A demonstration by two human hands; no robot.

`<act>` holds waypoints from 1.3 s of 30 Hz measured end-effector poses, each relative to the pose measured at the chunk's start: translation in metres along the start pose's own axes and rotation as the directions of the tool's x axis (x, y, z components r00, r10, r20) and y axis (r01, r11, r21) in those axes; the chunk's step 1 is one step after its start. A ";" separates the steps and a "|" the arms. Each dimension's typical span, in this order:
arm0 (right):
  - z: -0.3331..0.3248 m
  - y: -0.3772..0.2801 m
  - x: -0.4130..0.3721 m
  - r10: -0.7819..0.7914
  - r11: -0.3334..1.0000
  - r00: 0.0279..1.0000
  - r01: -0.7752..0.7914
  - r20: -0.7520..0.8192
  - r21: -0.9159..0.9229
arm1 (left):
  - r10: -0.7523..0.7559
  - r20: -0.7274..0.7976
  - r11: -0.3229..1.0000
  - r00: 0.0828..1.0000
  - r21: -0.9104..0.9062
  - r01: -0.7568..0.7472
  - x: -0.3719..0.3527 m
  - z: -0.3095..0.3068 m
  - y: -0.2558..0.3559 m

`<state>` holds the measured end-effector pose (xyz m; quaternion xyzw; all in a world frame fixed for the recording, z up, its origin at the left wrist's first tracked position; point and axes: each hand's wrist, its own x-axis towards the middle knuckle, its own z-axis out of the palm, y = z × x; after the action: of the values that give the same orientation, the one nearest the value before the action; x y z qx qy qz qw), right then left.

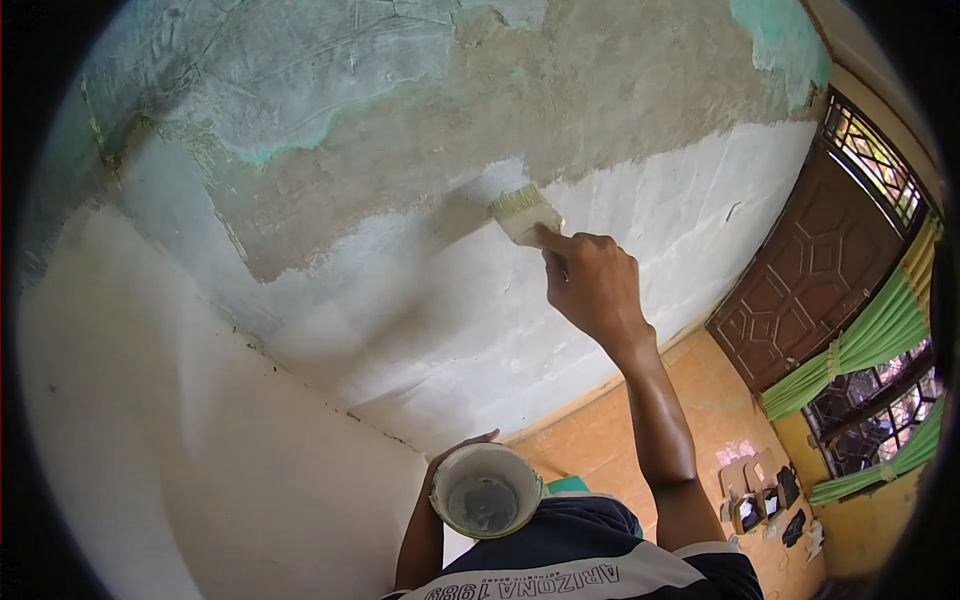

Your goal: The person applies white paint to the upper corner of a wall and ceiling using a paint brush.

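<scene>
My right hand (592, 285) is raised to the wall and grips a flat paintbrush (523, 212), whose pale bristles press against the wall (420, 140) where bare grey plaster meets fresh white paint. My left hand (458, 447) is low near my chest and holds a small round white cup (487, 490) with a little grey-white paint in the bottom. Only a few fingers of that hand show behind the cup's rim. The lower part of the wall is coated white; the upper part is rough plaster with patches of old green paint.
A second wall (200, 440) painted white meets the first at a corner on the left. A brown wooden door (810, 270) stands at the right, beside a window with green curtains (870, 340). Orange floor tiles (600, 430) lie below, with several sandals (765, 495) near the door.
</scene>
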<state>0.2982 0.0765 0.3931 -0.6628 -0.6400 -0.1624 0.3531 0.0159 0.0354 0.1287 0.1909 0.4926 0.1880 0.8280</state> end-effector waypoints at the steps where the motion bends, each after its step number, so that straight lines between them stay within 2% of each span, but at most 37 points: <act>1: -0.002 0.000 -0.001 0.000 1.000 1.000 -0.001 0.011 0.007 | -0.095 0.024 0.995 0.995 -0.018 0.095 0.011 -0.008 -0.001; 5: -0.021 -0.011 0.004 0.042 0.998 0.999 -0.042 -0.014 0.038 | -0.093 0.077 0.995 0.993 -0.034 0.095 0.021 -0.016 -0.007; 7: -0.021 -0.018 0.007 0.065 0.994 0.996 -0.060 -0.055 0.096 | 0.161 0.044 0.986 0.986 0.032 -0.163 -0.005 0.001 -0.007; 10: 0.007 -0.007 0.004 0.009 1.000 0.999 -0.009 -0.031 0.007 | 0.169 0.042 0.984 0.985 0.041 -0.171 -0.011 0.006 -0.004; 13: 0.004 -0.003 -0.004 -0.005 1.000 1.000 0.005 0.005 0.022 | 0.220 0.059 0.974 0.974 0.049 -0.223 -0.017 0.008 -0.003; 17: -0.020 -0.010 -0.001 0.041 0.996 0.999 -0.042 0.023 0.072 | 0.183 0.048 0.982 0.982 0.033 -0.184 0.006 -0.005 -0.006; 19: -0.024 -0.017 0.005 0.109 0.987 0.993 -0.103 -0.046 0.121 | -0.080 0.018 0.997 0.997 0.001 0.080 0.011 -0.005 0.001; 20: -0.018 -0.015 0.006 0.113 0.987 0.993 -0.106 -0.046 0.123 | -0.082 0.016 0.997 0.997 0.003 0.082 0.006 -0.003 0.001; 22: 0.002 -0.007 0.006 0.002 0.999 0.999 0.001 -0.053 0.045 | 0.051 0.001 0.998 0.999 0.029 -0.051 -0.005 0.005 -0.001; 23: 0.006 -0.004 0.004 0.004 0.999 0.998 -0.002 -0.055 0.045 | 0.051 0.001 0.998 0.999 0.032 -0.051 -0.005 0.005 -0.001; 26: 0.005 0.000 -0.004 0.036 0.999 0.995 -0.039 0.098 0.027 | 0.122 0.010 0.991 0.992 0.050 -0.123 -0.005 0.004 -0.004; 30: -0.015 -0.005 -0.002 0.016 0.999 0.998 -0.018 0.068 0.030 | 0.125 0.023 0.992 0.992 0.028 -0.125 -0.003 0.001 -0.005; 32: -0.023 -0.015 0.004 0.098 0.989 0.994 -0.092 -0.042 0.118 | 0.130 0.028 0.991 0.991 0.025 -0.131 -0.003 0.003 -0.002; 34: -0.007 -0.007 0.006 0.048 0.995 0.998 -0.043 -0.048 0.085 | 0.191 0.005 0.980 0.982 0.055 -0.191 -0.007 0.005 -0.005; 35: 0.001 -0.003 0.007 -0.005 0.999 0.999 0.008 -0.054 0.052 | 0.190 0.005 0.980 0.982 0.054 -0.190 -0.007 0.004 -0.005; 38: 0.012 0.000 -0.001 0.003 0.999 1.000 -0.002 -0.018 0.050 | 0.137 0.022 0.989 0.990 0.057 -0.138 -0.008 0.005 0.004; 39: 0.010 0.002 -0.003 0.002 0.999 1.000 -0.001 -0.016 0.050 | 0.021 0.028 0.999 0.999 0.024 -0.022 -0.010 0.007 0.010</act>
<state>0.2969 0.0810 0.3833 -0.6528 -0.6407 -0.1514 0.3748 0.0165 0.0381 0.1443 0.2087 0.4812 0.1881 0.8304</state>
